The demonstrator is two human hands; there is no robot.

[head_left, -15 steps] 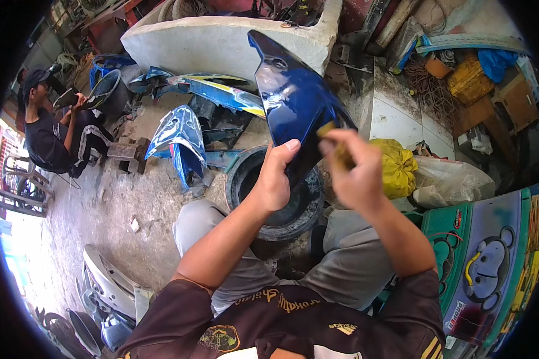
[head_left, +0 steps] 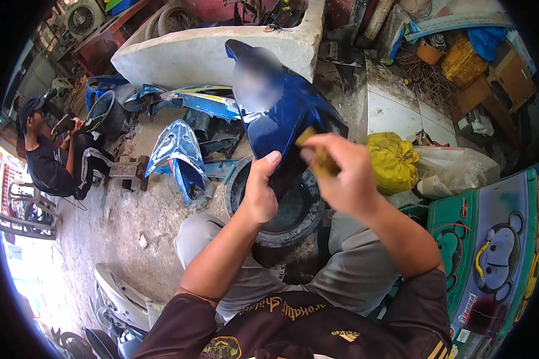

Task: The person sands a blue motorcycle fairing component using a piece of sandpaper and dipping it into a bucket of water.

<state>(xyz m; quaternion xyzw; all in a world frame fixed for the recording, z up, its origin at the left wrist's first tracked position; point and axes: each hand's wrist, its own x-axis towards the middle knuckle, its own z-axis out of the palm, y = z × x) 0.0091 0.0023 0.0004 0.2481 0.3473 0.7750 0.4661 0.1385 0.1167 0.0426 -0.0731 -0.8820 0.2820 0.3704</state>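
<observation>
A glossy dark blue motorcycle body panel stands tilted in front of me over a black tyre on the ground. My left hand grips the panel's lower left edge, thumb up along it. My right hand is closed around a small yellowish-brown piece of sandpaper, pressed against the panel's lower right surface. My knees in grey trousers sit on either side of the tyre.
More blue fairing pieces lie on the dusty concrete floor at left. Another person sits far left holding a dark part. A white concrete trough stands behind; yellow bag and a colourful cartoon-printed box at right.
My right hand with the sandpaper has shifted slightly along the panel's surface. My left hand keeps its grip on the edge.
</observation>
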